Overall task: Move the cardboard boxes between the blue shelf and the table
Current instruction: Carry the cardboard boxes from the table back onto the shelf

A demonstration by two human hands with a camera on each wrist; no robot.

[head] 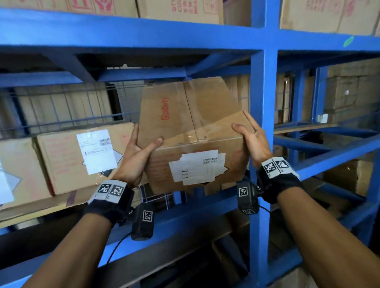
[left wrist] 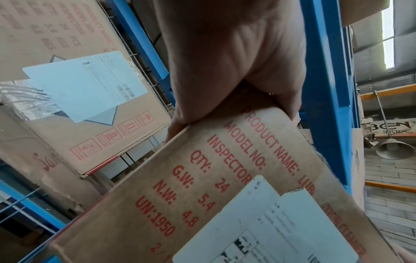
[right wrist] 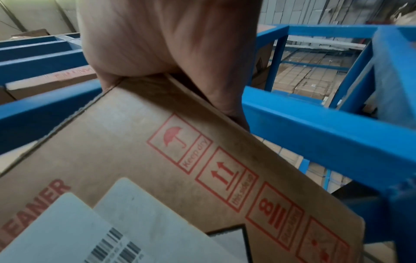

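A brown cardboard box (head: 190,130) with red print and a white label is held between both hands, tilted, at the mouth of the middle bay of the blue shelf (head: 263,100). My left hand (head: 138,151) grips its left upper edge, thumb on top and fingers down the side. My right hand (head: 249,136) grips the right upper corner the same way. The left wrist view shows the box (left wrist: 225,186) under my left hand (left wrist: 229,74); the right wrist view shows the box (right wrist: 157,151) under my right hand (right wrist: 171,58). The box's underside is hidden.
Two labelled cardboard boxes (head: 82,158) stand on the same shelf level to the left, close to the held box. More boxes (head: 177,5) fill the level above. A blue upright post (head: 263,184) stands just right of my right hand. Lower bays look dark.
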